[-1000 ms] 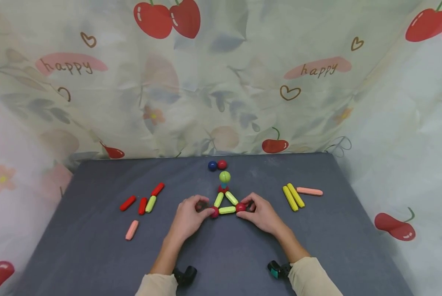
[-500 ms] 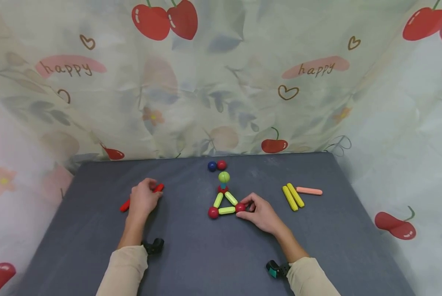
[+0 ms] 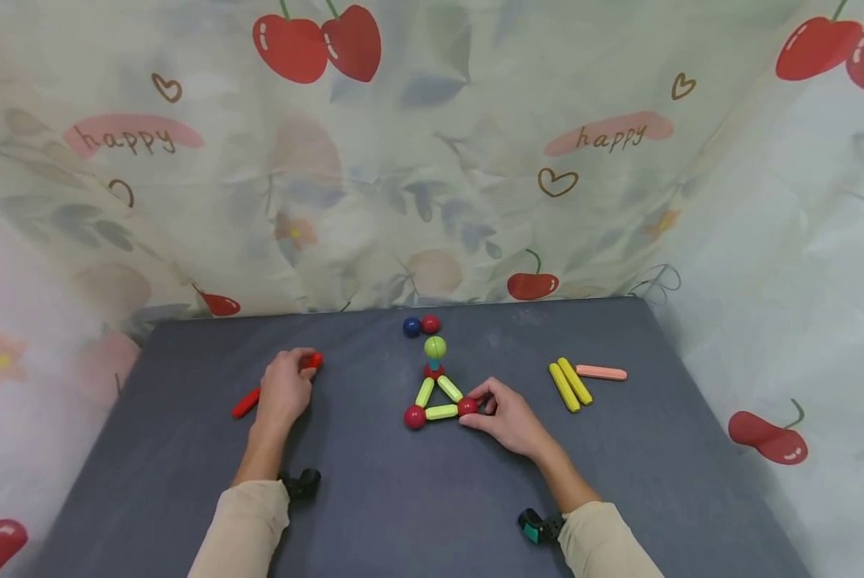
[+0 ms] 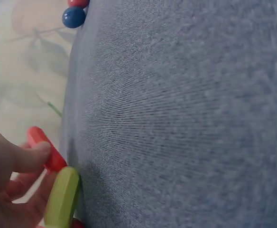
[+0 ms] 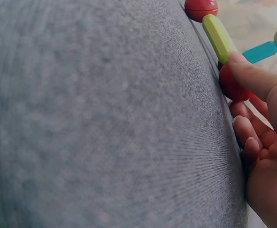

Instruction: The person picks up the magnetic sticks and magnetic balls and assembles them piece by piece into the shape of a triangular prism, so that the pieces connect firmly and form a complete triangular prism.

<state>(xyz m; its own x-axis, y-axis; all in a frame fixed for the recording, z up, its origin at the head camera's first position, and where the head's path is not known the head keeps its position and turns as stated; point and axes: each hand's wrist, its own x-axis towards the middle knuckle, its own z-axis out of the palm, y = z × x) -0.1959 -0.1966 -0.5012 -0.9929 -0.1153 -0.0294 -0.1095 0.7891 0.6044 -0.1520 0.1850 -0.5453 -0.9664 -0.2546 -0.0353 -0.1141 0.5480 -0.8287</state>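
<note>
My left hand (image 3: 285,391) pinches a red stick (image 4: 46,148) between thumb and fingers at the table's left. A yellow-green stick (image 4: 62,195) lies just beside it in the left wrist view; in the head view the hand hides it. My right hand (image 3: 506,417) grips the right red ball (image 3: 468,407) of a triangle. Three yellow-green sticks (image 3: 442,412) and red balls make up that triangle, with another red ball (image 3: 414,417) at its left corner. From the far corner rises a blue stick (image 5: 262,52) topped by a green ball (image 3: 435,347).
Behind the triangle sit a blue ball (image 3: 412,327) and a red ball (image 3: 430,324). To the right lie two yellow sticks (image 3: 564,387) and a pink stick (image 3: 601,372). Another red stick (image 3: 246,402) shows left of my left hand. A printed cloth (image 3: 403,201) hangs behind the table.
My left hand has let go of the triangle's left red ball and moved left to the loose sticks, where it now pinches a red one. My right hand stays on its ball.
</note>
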